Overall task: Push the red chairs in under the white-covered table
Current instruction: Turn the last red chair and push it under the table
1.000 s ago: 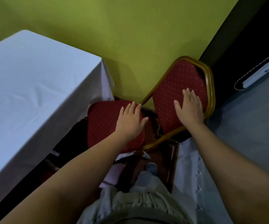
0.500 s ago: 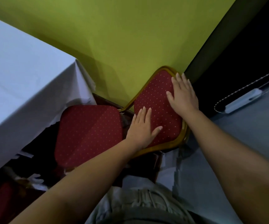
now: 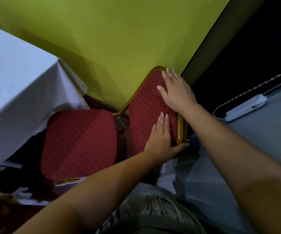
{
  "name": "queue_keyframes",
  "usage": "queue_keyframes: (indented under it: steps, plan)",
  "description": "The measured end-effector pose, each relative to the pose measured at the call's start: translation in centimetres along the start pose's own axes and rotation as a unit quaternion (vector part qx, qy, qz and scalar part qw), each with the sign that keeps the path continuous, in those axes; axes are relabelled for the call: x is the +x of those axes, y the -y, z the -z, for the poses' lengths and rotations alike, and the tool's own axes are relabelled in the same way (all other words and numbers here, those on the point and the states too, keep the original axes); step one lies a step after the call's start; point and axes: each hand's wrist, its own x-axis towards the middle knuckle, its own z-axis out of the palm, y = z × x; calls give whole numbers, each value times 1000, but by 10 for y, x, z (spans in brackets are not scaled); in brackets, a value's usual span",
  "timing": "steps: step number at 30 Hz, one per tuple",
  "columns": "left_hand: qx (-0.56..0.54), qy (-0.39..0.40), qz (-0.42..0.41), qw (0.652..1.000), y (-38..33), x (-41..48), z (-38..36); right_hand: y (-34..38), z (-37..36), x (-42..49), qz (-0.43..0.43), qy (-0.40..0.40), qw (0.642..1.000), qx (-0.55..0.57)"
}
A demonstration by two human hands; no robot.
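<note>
A red chair with white dots and a gold frame stands beside the white-covered table (image 3: 18, 85). Its seat (image 3: 79, 142) lies just at the hanging edge of the cloth, with only its far-left corner tucked under. The backrest (image 3: 144, 112) leans close to the green wall. My left hand (image 3: 161, 142) lies flat on the lower part of the backrest, thumb hooked round the gold frame's corner. My right hand (image 3: 176, 92) presses on the upper right of the backrest, its palm over the frame edge.
The green wall (image 3: 119, 39) rises directly behind the chair. A dark opening is at the right, beside a grey surface with a white beaded cord and plastic weight (image 3: 246, 107). Dark clutter and white scraps (image 3: 21, 195) lie under the table. White cloth (image 3: 166, 173) hangs by my legs.
My left hand left the seat and now holds the backrest's lower corner. My right hand slid up to the backrest's upper right edge. The seat now shows fully beside the cloth.
</note>
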Motion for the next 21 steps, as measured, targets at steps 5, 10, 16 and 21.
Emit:
queue_keyframes:
  steps: [5,10,16,21]
  plan:
    - [-18,-38,22,999,-10,3,-9,-2,-1,0,13,5,1000,-4]
    - [-11,-42,-7,999,-10,4,1,0,1,0,18,6,1000,21]
    - [16,-45,-1,999,-5,-9,5,7,6,-8,39,4,995,92]
    - [74,-33,-17,997,7,-38,19,16,8,-20,14,13,981,194]
